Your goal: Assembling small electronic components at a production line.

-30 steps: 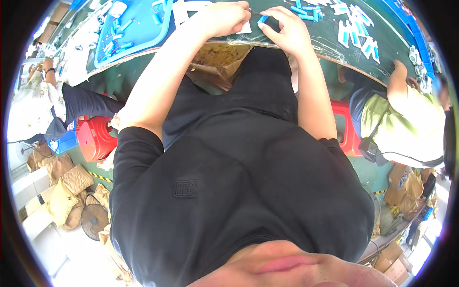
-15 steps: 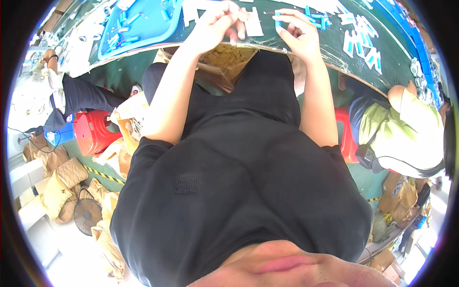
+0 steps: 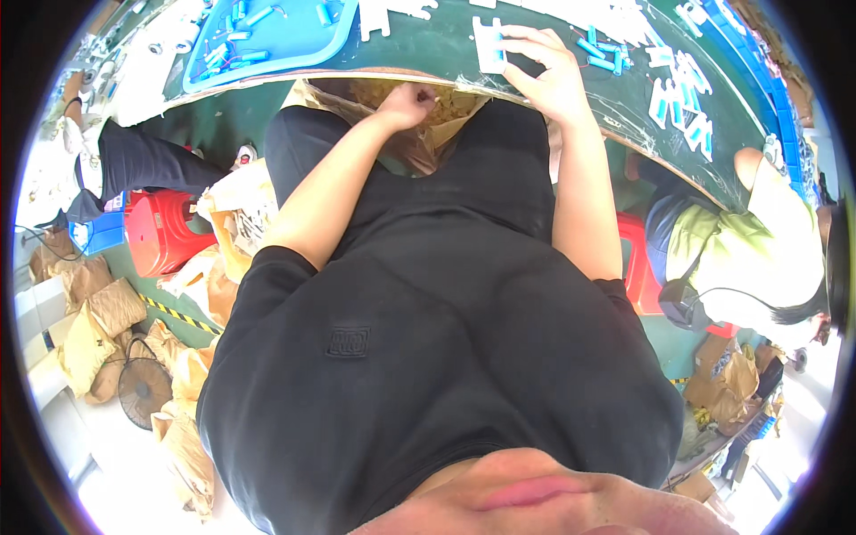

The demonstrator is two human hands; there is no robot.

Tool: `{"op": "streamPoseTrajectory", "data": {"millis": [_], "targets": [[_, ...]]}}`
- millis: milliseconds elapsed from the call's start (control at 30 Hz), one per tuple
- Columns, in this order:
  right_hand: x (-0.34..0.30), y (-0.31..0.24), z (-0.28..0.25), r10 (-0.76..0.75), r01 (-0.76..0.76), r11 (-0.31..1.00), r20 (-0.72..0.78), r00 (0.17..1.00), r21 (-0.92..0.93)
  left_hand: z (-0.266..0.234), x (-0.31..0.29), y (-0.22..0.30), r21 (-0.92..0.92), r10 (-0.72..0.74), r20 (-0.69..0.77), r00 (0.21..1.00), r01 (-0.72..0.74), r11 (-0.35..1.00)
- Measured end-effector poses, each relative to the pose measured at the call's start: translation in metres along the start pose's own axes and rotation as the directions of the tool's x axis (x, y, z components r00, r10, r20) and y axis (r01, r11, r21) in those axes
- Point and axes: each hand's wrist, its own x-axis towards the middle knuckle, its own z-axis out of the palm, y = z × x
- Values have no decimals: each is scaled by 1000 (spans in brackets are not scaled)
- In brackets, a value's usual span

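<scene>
Emblem (image 3: 349, 342) marks shirt (image 3: 464, 374); right hand (image 3: 551, 78) touches white piece (image 3: 486, 59).

- Left hand (image 3: 410, 105): fingertips blurred; whether anything is held cannot be told.
- White piece (image 3: 484, 59): partly covered by the right hand (image 3: 546, 71).
- Blue cell (image 3: 498, 46): partly hidden by the same fingers; whether it is gripped or only touched cannot be determined.
- Box (image 3: 428, 152): partly hidden by the table (image 3: 428, 58) and left hand; contents not resolved.
- Tray (image 3: 346, 45): cut off by the upper edge.
- Wires (image 3: 281, 11): too fine to be traced.
</scene>
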Motion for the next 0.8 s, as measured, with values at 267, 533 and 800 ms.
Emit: {"op": "streamPoseTrajectory", "data": {"millis": [267,533,800], "targets": [[-5,8,4,-15,17,998,27,1000,-58,32,-2,8,445,-174,-35,984,171,879],[-9,5,2,-29,24,990,-30,999,-139,23,-8,18,447,-204,40,978,165,879],[-10,-7,-9,-94,86,995,-173,980,-49,24,-14,-8,318,295,-28,955,-271,908]]}}
